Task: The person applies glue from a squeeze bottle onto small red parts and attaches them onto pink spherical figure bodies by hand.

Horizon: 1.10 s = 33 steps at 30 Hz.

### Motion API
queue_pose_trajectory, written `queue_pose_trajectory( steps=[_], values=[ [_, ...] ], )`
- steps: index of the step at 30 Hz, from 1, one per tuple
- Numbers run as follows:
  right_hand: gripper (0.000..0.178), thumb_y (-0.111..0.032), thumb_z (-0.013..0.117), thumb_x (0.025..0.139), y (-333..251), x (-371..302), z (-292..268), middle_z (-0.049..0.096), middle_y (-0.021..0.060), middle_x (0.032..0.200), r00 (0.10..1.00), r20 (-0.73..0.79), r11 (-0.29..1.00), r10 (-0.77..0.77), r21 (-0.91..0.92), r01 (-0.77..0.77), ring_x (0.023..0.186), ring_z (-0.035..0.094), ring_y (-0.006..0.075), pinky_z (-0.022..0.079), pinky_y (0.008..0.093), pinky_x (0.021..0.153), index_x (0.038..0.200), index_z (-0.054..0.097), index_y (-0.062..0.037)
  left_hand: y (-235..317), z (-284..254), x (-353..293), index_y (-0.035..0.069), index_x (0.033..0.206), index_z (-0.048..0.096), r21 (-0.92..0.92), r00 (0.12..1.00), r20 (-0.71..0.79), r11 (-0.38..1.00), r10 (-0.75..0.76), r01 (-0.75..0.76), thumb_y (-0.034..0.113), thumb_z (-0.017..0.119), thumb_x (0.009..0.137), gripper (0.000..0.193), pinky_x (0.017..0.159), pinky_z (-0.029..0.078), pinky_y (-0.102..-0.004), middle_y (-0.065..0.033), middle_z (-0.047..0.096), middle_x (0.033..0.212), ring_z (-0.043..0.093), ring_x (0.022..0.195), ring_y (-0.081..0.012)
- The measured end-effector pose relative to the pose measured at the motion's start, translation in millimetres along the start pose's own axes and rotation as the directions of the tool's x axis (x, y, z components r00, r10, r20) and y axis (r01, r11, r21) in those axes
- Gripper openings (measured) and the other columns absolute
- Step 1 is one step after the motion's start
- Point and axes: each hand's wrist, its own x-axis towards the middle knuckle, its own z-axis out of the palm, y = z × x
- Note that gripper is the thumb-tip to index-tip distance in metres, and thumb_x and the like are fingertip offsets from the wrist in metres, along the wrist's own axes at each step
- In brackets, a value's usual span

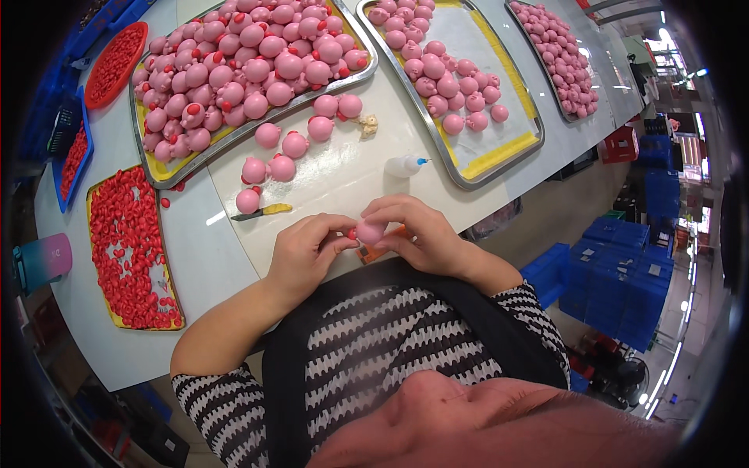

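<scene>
My right hand (421, 234) grips a round pink toy head (370, 232) near the table's front edge. With thumb and forefinger my left hand (308, 246) pinches a small red piece (352, 234) at the ball's left side; whether it is joined to the ball is too small to tell. An orange object (370, 254) lies partly hidden below my hands. Beyond them stands a white squeeze bottle (402, 165) with a blue tip. To the left lies a yellow-handled knife (273, 209), close to several loose pink balls (282, 168).
A metal tray (226, 150) heaped with pink balls fills the far left. Another tray (499, 168) holds fewer balls, and a third heap (558, 66) sits far right. Red pieces fill a yellow-edged tray (133, 249), an orange bowl (140, 39) and a blue tray (88, 140). A tumbler (47, 260) stands left.
</scene>
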Motion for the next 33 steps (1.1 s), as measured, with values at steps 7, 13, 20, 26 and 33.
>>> queue_pose_trajectory(
  steps=[7,13,20,26,33],
  values=[
    [0.036,0.012,0.063,0.066,12.3,3.6,6.3,0.060,0.0102,0.098,0.999,0.018,0.997,-0.045,-0.060,0.046,0.088,0.058,0.0232,0.049,0.0295,0.073,0.099,0.060,-0.0037,-6.3,0.0,-3.2,0.003,0.099,0.052,-0.010,0.999,0.020,1.000,-0.026,0.026,-0.002,0.062,0.073,0.029,0.059,0.049,-0.0278,-0.0092,0.063,0.073,0.063,0.066,-0.0214],
    [0.032,0.013,0.060,0.067,18.5,6.0,11.3,0.059,0.0114,0.092,1.000,0.001,1.000,0.006,-0.013,-0.006,0.087,0.060,0.0238,0.050,0.0301,0.074,0.096,0.059,-0.0003,-9.3,4.2,-5.2,0.004,0.098,0.051,0.033,0.999,-0.042,0.999,-0.008,0.010,-0.004,0.061,0.072,0.029,0.056,0.048,-0.0291,-0.0089,0.061,0.069,0.062,0.063,-0.0220],
    [0.032,0.015,0.058,0.067,19.8,4.2,16.7,0.061,0.0114,0.093,0.998,-0.069,1.000,-0.010,-0.007,0.009,0.086,0.060,0.0229,0.050,0.0298,0.074,0.094,0.060,-0.0012,-4.9,3.9,-2.1,0.004,0.096,0.052,0.129,0.993,-0.096,0.990,0.071,-0.059,-0.003,0.063,0.071,0.029,0.055,0.047,-0.0299,-0.0081,0.061,0.068,0.061,0.062,-0.0222],
    [0.032,0.015,0.057,0.071,12.6,1.4,12.6,0.060,0.0121,0.100,0.997,-0.069,0.999,-0.045,0.010,0.046,0.090,0.058,0.0221,0.049,0.0299,0.076,0.097,0.059,-0.0031,-1.0,3.9,-1.7,0.004,0.096,0.054,0.135,0.995,-0.075,0.989,0.067,-0.057,-0.001,0.065,0.071,0.028,0.056,0.048,-0.0300,-0.0089,0.060,0.070,0.061,0.063,-0.0231],
    [0.039,0.018,0.050,0.076,12.6,-8.3,9.1,0.045,0.0156,0.117,0.998,-0.029,0.970,-0.051,0.236,0.057,0.107,0.051,0.0245,0.051,0.0305,0.084,0.109,0.049,-0.0033,14.2,1.8,0.9,0.003,0.093,0.057,0.191,0.978,-0.060,0.964,0.202,-0.187,0.003,0.067,0.072,0.023,0.057,0.048,-0.0304,-0.0100,0.060,0.075,0.060,0.065,-0.0229]
  ],
)
